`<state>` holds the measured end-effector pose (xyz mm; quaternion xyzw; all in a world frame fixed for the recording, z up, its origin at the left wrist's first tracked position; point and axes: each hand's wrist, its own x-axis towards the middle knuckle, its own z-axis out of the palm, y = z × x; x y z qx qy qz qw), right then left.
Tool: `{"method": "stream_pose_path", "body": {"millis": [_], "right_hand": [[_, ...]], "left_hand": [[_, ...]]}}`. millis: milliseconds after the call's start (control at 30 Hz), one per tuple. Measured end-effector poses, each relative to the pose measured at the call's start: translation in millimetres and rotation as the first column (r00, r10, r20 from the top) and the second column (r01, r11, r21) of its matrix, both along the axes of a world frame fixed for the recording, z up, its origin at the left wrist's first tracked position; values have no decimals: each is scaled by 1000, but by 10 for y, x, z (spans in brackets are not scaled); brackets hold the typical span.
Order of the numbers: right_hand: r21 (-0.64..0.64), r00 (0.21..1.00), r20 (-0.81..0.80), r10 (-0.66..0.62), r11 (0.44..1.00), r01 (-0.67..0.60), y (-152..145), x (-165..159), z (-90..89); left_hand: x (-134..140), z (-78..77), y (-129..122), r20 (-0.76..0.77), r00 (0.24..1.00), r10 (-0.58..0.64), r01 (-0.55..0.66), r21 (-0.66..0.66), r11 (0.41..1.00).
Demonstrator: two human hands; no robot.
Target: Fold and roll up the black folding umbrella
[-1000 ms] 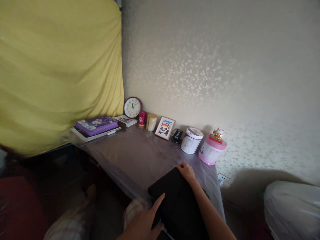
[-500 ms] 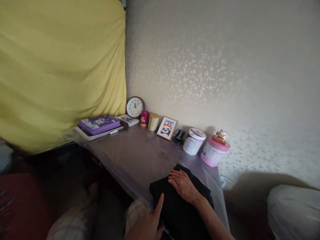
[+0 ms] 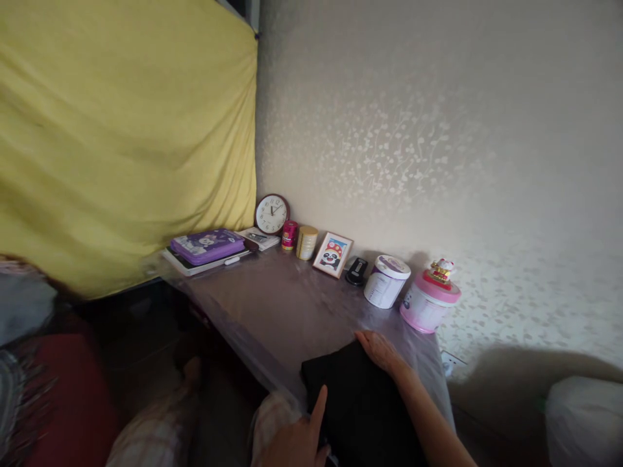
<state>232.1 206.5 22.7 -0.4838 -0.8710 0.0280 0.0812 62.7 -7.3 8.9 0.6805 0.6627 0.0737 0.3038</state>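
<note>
A black folded cloth (image 3: 365, 408), seemingly a garment, lies on the near end of the table, its upper face fairly smooth. My right hand (image 3: 382, 353) is at its far right edge, fingers together and bent around that edge, with the fingertips partly hidden. At the bottom, my left hand (image 3: 294, 444) is against the cloth's near left side. One of its digits stretches forward along the black fabric, while the lower fingers are partly cut off by the frame.
Along the wall stand a clock (image 3: 272, 214), a pink can (image 3: 289, 235), a yellow-lidded jar (image 3: 306, 243), a panda picture frame (image 3: 333, 255), a black object (image 3: 357, 272), a white tub (image 3: 387, 281) and a pink tub (image 3: 430, 303) bearing a cat figurine. A purple case (image 3: 207, 246) lies at the table's far left.
My right hand has gone from lying flat on top of the cloth to its far right edge. The cloth's upper part looks smoother. The view has shifted slightly.
</note>
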Motion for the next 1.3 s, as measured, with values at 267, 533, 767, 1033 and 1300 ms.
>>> {"method": "stream_pose_path", "body": {"millis": [267,533,767,1033,1300], "right_hand": [[273,956,-292,10,959,73,-250,746,197],[223,914,-404,-38,965,139,-1074,1341,16],[242,921,-374,108,970,-15,-1474,1130,-152],[249,915,-365,173,965,-83,-1516,937,17],[303,851,-479,216,950,-70,-1271,615,325]], "left_hand": [[5,-174,-35,-64,998,13,-7,89,996],[-4,-235,-93,-108,994,28,-9,171,985],[-18,-241,-81,-148,989,15,10,167,986],[-4,-249,-108,-100,995,2,23,242,970],[8,-366,-74,-118,992,-36,65,256,965]]}}
